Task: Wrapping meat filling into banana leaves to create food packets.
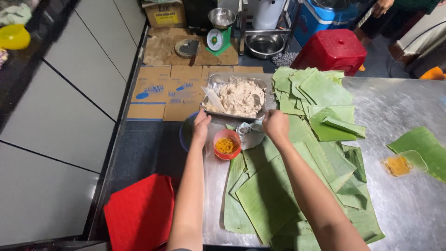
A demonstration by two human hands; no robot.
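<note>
A metal tray (pixel 213 81) of pale minced mixture (pixel 241 96) sits at the far end of the steel table, a white spatula (pixel 214 99) lying in it. My left hand (pixel 201 124) touches the tray's near left corner. My right hand (pixel 275 124) is closed at the tray's near right edge, above a crumpled plastic bag (pixel 250 134). Between my hands stands a small orange bowl (pixel 226 144) of yellow shreds. Green banana leaf pieces (pixel 269 190) lie stacked under my right forearm.
More banana leaves (pixel 320 100) pile at the right. A small clear container of yellow paste (pixel 399 164) rests on a leaf. Red stools (pixel 332 49) (pixel 139 214), a scale (pixel 217 39), a metal bowl (pixel 265 45) and flattened cardboard (pixel 162 93) stand on the floor. Another person (pixel 395 14) stands far right.
</note>
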